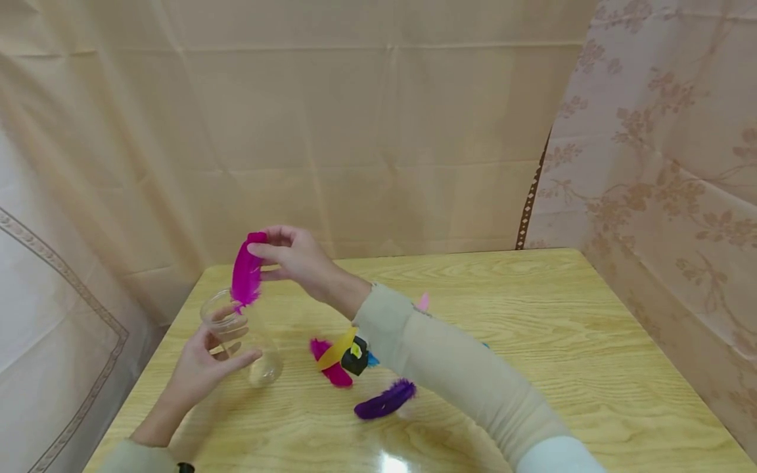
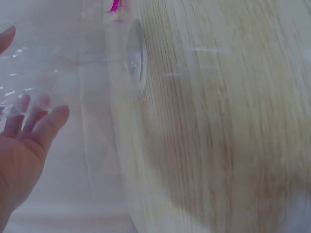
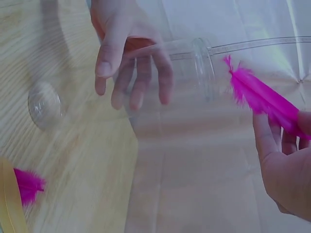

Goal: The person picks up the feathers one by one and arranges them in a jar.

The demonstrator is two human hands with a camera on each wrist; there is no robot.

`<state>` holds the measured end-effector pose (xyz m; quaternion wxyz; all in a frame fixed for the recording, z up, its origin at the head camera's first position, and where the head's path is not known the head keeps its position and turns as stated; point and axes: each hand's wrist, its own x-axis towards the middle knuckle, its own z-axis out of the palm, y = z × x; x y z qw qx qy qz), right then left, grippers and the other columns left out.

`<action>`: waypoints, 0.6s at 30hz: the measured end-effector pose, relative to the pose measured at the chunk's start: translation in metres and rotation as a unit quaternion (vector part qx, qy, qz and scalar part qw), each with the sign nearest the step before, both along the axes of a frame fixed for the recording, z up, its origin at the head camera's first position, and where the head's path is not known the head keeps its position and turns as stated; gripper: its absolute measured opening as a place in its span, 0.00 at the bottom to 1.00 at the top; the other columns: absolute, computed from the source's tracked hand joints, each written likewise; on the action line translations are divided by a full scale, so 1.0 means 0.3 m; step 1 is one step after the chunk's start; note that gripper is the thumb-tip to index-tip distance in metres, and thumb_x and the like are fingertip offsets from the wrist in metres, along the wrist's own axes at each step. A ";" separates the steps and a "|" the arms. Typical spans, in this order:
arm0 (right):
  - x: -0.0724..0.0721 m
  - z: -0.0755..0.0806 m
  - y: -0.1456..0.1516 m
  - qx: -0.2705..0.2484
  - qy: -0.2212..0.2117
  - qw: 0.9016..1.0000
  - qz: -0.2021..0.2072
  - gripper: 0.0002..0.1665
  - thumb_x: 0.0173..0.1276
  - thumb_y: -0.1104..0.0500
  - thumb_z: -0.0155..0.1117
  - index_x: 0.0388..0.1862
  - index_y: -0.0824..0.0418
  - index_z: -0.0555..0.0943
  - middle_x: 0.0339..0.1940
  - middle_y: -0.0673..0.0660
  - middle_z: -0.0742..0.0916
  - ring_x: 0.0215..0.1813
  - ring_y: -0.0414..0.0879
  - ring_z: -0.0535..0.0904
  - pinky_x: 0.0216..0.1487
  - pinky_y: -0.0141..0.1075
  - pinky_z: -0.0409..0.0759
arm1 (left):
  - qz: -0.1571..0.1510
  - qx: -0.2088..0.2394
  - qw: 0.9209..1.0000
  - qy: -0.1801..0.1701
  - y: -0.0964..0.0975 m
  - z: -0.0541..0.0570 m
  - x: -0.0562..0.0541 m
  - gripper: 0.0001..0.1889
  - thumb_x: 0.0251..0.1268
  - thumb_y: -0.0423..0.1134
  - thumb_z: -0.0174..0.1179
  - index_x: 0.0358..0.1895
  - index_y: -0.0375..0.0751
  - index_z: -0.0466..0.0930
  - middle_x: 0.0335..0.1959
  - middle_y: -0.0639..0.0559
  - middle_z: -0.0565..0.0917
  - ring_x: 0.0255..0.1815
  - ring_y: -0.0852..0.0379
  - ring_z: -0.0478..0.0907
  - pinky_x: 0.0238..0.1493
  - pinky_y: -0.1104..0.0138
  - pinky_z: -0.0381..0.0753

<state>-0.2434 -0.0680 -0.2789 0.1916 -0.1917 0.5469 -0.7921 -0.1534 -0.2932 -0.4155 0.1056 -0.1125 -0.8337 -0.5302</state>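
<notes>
A clear jar [image 1: 263,345] with a wide rim and a rounded base stands on the left part of the table. My left hand [image 1: 198,368] holds it around the upper body, thumb on the near side and fingers showing through the clear wall. Above the jar's mouth, my right hand [image 1: 301,263] pinches a magenta feather [image 1: 244,272] between thumb and fingers. The feather hangs with its fluffy end down by the rim. In the right wrist view the feather's fluffy end [image 3: 238,80] points at the jar's rim [image 3: 204,68], slightly apart from it.
Right of the jar lie another magenta feather [image 1: 337,376], a yellow feather [image 1: 340,348], a dark piece with a yellow mark [image 1: 355,358], a blue tip [image 1: 372,359] and a purple feather [image 1: 385,399]. A pink tip [image 1: 424,301] shows behind my right sleeve. Curtains surround the wooden table [image 1: 532,315].
</notes>
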 end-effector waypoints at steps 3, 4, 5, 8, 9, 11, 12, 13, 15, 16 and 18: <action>-0.008 0.005 -0.016 -0.018 -0.004 1.000 -0.023 0.09 0.71 0.67 0.67 0.49 0.67 0.81 0.37 0.55 0.85 0.38 0.48 0.86 0.43 0.44 0.88 | -0.042 0.020 0.999 0.008 -0.028 -0.007 -0.020 0.43 0.55 0.22 0.73 0.74 0.38 0.61 0.58 0.64 0.82 0.56 0.64 0.81 0.51 0.69 0.82; -0.011 0.006 -0.021 -0.020 -0.003 0.999 -0.031 0.10 0.71 0.67 0.67 0.49 0.67 0.82 0.37 0.55 0.85 0.38 0.48 0.86 0.43 0.44 0.88 | -0.058 0.029 0.998 0.010 -0.036 -0.010 -0.030 0.43 0.55 0.21 0.72 0.75 0.38 0.61 0.59 0.63 0.82 0.57 0.62 0.81 0.52 0.69 0.82; -0.014 0.006 -0.025 -0.021 -0.001 0.999 -0.037 0.10 0.71 0.67 0.67 0.49 0.68 0.82 0.36 0.55 0.85 0.38 0.48 0.86 0.43 0.44 0.88 | -0.075 0.035 0.996 0.012 -0.044 -0.012 -0.041 0.44 0.54 0.19 0.71 0.75 0.38 0.62 0.61 0.62 0.82 0.59 0.61 0.81 0.53 0.68 0.82; -0.023 0.005 -0.034 -0.022 0.002 0.998 -0.056 0.11 0.71 0.67 0.67 0.50 0.69 0.82 0.35 0.54 0.84 0.37 0.48 0.85 0.43 0.44 0.88 | -0.129 0.056 0.990 0.010 -0.066 -0.017 -0.078 0.41 0.54 0.16 0.69 0.73 0.34 0.64 0.65 0.57 0.79 0.63 0.59 0.79 0.56 0.65 0.80; -0.026 0.004 -0.037 -0.023 0.002 0.998 -0.062 0.11 0.70 0.67 0.67 0.50 0.69 0.82 0.35 0.54 0.84 0.37 0.48 0.85 0.43 0.44 0.88 | -0.146 0.063 0.987 0.007 -0.072 -0.019 -0.090 0.41 0.55 0.16 0.68 0.73 0.33 0.63 0.66 0.55 0.79 0.64 0.59 0.78 0.57 0.64 0.80; -0.033 0.000 -0.041 -0.025 0.001 0.997 -0.071 0.11 0.70 0.67 0.67 0.50 0.70 0.82 0.34 0.54 0.84 0.36 0.48 0.85 0.42 0.44 0.88 | -0.173 0.073 0.982 0.003 -0.083 -0.023 -0.110 0.40 0.55 0.15 0.67 0.73 0.31 0.63 0.67 0.53 0.78 0.65 0.59 0.77 0.59 0.63 0.78; -0.037 -0.002 -0.044 -0.025 0.001 0.997 -0.076 0.11 0.70 0.68 0.68 0.49 0.70 0.82 0.34 0.54 0.84 0.36 0.48 0.85 0.42 0.44 0.88 | -0.184 0.079 0.980 0.000 -0.088 -0.024 -0.117 0.40 0.55 0.14 0.66 0.73 0.30 0.62 0.68 0.52 0.77 0.66 0.59 0.76 0.59 0.63 0.78; -0.039 -0.004 -0.047 -0.025 0.001 0.997 -0.079 0.11 0.70 0.67 0.68 0.49 0.70 0.82 0.34 0.54 0.84 0.36 0.48 0.85 0.41 0.44 0.88 | -0.194 0.084 0.977 -0.003 -0.093 -0.027 -0.123 0.41 0.55 0.13 0.65 0.74 0.29 0.60 0.68 0.52 0.77 0.66 0.59 0.76 0.60 0.63 0.77; -0.044 -0.008 -0.055 -0.024 0.004 0.996 -0.082 0.11 0.70 0.68 0.68 0.49 0.70 0.82 0.34 0.54 0.84 0.36 0.48 0.85 0.41 0.44 0.88 | -0.204 0.087 0.975 -0.006 -0.101 -0.029 -0.131 0.43 0.56 0.13 0.65 0.76 0.30 0.57 0.68 0.52 0.78 0.66 0.59 0.75 0.59 0.64 0.78; -0.045 -0.010 -0.060 -0.021 0.006 0.996 -0.083 0.11 0.70 0.68 0.68 0.49 0.70 0.82 0.34 0.54 0.84 0.36 0.48 0.85 0.41 0.43 0.88 | -0.205 0.084 0.975 -0.005 -0.103 -0.029 -0.135 0.43 0.56 0.13 0.65 0.76 0.30 0.57 0.67 0.53 0.78 0.66 0.59 0.76 0.59 0.64 0.78; -0.047 -0.012 -0.072 -0.016 0.013 0.996 -0.084 0.11 0.70 0.68 0.68 0.49 0.71 0.82 0.34 0.54 0.85 0.37 0.48 0.85 0.41 0.43 0.88 | -0.206 0.078 0.975 -0.003 -0.108 -0.027 -0.143 0.43 0.56 0.14 0.65 0.76 0.30 0.58 0.67 0.54 0.78 0.66 0.58 0.76 0.58 0.64 0.79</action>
